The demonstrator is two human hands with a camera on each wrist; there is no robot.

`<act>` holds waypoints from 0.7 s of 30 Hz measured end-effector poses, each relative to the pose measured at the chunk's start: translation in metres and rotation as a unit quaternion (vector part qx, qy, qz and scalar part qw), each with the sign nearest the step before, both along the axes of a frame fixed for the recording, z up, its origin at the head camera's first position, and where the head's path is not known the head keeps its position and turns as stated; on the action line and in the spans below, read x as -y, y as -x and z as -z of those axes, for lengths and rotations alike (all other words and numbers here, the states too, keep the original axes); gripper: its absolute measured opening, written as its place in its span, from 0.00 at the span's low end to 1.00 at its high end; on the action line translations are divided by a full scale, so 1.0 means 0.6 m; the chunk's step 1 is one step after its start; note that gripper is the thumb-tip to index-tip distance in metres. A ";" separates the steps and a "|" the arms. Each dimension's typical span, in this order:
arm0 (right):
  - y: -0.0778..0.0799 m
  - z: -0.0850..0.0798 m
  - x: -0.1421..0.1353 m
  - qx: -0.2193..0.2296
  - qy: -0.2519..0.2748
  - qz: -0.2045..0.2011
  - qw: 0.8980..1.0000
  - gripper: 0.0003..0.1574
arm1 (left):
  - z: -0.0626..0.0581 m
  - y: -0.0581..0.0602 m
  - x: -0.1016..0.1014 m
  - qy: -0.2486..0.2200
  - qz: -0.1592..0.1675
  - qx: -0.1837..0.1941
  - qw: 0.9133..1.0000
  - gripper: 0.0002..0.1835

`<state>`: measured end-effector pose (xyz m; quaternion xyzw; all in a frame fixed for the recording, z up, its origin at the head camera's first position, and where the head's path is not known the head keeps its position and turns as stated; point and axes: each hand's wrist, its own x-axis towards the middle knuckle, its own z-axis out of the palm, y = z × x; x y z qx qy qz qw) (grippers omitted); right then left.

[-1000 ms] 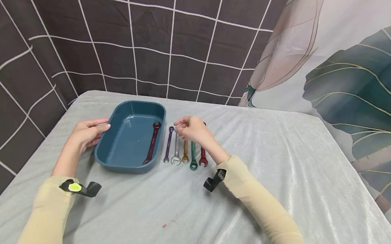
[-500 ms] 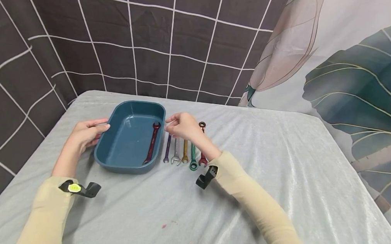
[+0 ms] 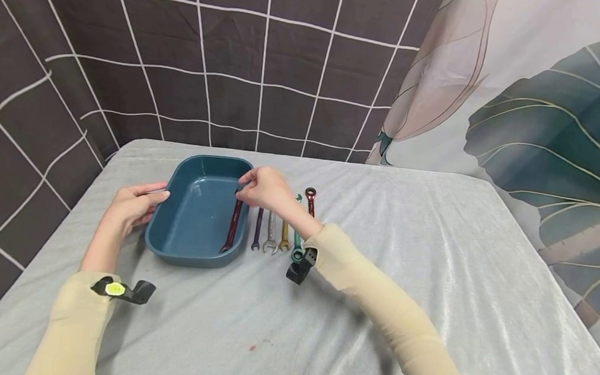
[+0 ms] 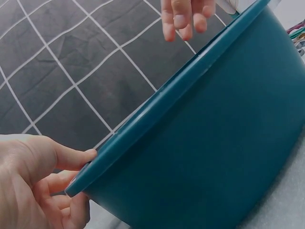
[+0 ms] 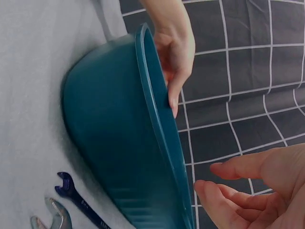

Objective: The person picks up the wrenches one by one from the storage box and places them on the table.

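My left hand [image 3: 132, 204] grips the left rim of a blue plastic tub [image 3: 186, 259]; in the left wrist view its thumb lies over the rim with fingers curled beneath. Inside the tub, along its right wall, lies a dark red wrench [image 3: 233, 226]. Over the tub's right rim hovers my right hand [image 3: 266, 189], partly covering that wrench's upper end. The right wrist view shows a gap between thumb and fingertips, holding nothing. Right of the tub lie a purple wrench [image 3: 257, 231], silver wrench [image 3: 271, 232], gold wrench [image 3: 284, 234], green wrench [image 3: 297, 235] and red wrench [image 3: 310, 198].
A pale grey cloth [image 3: 201, 334] covers the table, with small reddish spots near the front. Dark gridded fabric [image 3: 237, 51] hangs behind and at the left, leaf-patterned fabric [image 3: 551, 132] at the right.
My right hand has moved left from above the silver wrench, past the purple one, to the tub's right rim. My left hand and the tub have stayed put.
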<state>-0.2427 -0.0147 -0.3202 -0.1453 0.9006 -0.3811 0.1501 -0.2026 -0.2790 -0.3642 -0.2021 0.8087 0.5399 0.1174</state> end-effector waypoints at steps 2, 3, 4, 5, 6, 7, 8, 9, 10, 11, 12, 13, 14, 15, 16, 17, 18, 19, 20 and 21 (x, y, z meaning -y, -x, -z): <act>0.000 -0.001 0.007 0.001 -0.004 -0.004 1.000 0.20 | 0.000 0.000 0.000 -0.003 0.000 0.000 1.000 0.35; 0.000 -0.001 0.010 0.002 -0.006 -0.005 1.000 0.20 | 0.000 0.000 0.000 -0.004 0.000 0.000 1.000 0.35; 0.000 -0.001 0.013 0.005 -0.004 -0.005 1.000 0.20 | 0.001 0.000 -0.001 -0.004 -0.001 0.000 1.000 0.35; 0.000 -0.002 0.016 0.006 -0.004 -0.006 1.000 0.21 | 0.000 0.000 -0.001 -0.004 -0.002 0.000 1.000 0.35; 0.000 -0.002 0.019 0.007 -0.007 -0.007 1.000 0.21 | 0.000 0.000 -0.001 -0.003 -0.003 0.000 1.000 0.34; -0.001 -0.001 0.022 0.007 -0.009 -0.007 1.000 0.21 | 0.000 0.001 -0.001 -0.003 -0.003 0.001 1.000 0.34; 0.000 0.000 0.025 0.006 -0.010 -0.008 1.000 0.21 | 0.001 0.001 -0.001 -0.001 -0.004 0.001 1.000 0.34; 0.000 0.002 0.027 0.004 -0.012 -0.009 1.000 0.21 | 0.001 0.001 0.000 0.000 -0.004 0.002 1.000 0.34; 0.001 0.004 0.030 0.001 -0.014 -0.012 1.000 0.21 | 0.001 0.001 -0.001 0.002 -0.005 0.003 1.000 0.34; 0.002 0.006 0.033 -0.004 -0.022 -0.017 1.000 0.21 | 0.000 0.002 -0.001 0.002 -0.006 0.004 1.000 0.34; 0.002 0.008 0.035 -0.007 -0.026 -0.020 0.999 0.21 | 0.001 0.002 -0.001 0.003 -0.007 0.004 1.000 0.34; 0.003 0.011 0.037 -0.008 -0.027 -0.023 0.999 0.20 | 0.000 0.002 -0.001 0.003 -0.007 0.005 1.000 0.34; 0.003 0.012 0.039 -0.009 -0.033 -0.028 0.999 0.20 | 0.000 0.002 -0.001 0.004 -0.008 0.005 1.000 0.34; 0.003 0.014 0.042 -0.011 -0.038 -0.032 0.999 0.20 | 0.000 0.001 -0.001 0.004 -0.008 0.005 1.000 0.34; 0.004 0.016 0.044 -0.012 -0.044 -0.035 0.998 0.19 | 0.000 0.001 -0.001 0.003 -0.009 0.005 1.000 0.34; 0.004 0.017 0.046 -0.014 -0.051 -0.038 0.998 0.19 | 0.000 0.001 -0.001 0.004 -0.010 0.004 1.000 0.34; 0.003 0.018 0.048 -0.017 -0.057 -0.038 0.998 0.19 | 0.000 0.001 -0.001 0.004 -0.010 0.004 1.000 0.34; 0.003 0.019 0.050 -0.021 -0.064 -0.039 0.997 0.19 | 0.000 0.001 -0.001 0.004 -0.011 0.003 1.000 0.34; 0.003 0.020 0.052 -0.027 -0.072 -0.039 0.996 0.19 | 0.001 0.001 -0.001 0.003 -0.010 0.003 1.000 0.34; 0.003 0.020 0.054 -0.032 -0.080 -0.037 0.996 0.19 | 0.001 0.001 -0.001 0.003 -0.010 0.001 1.000 0.34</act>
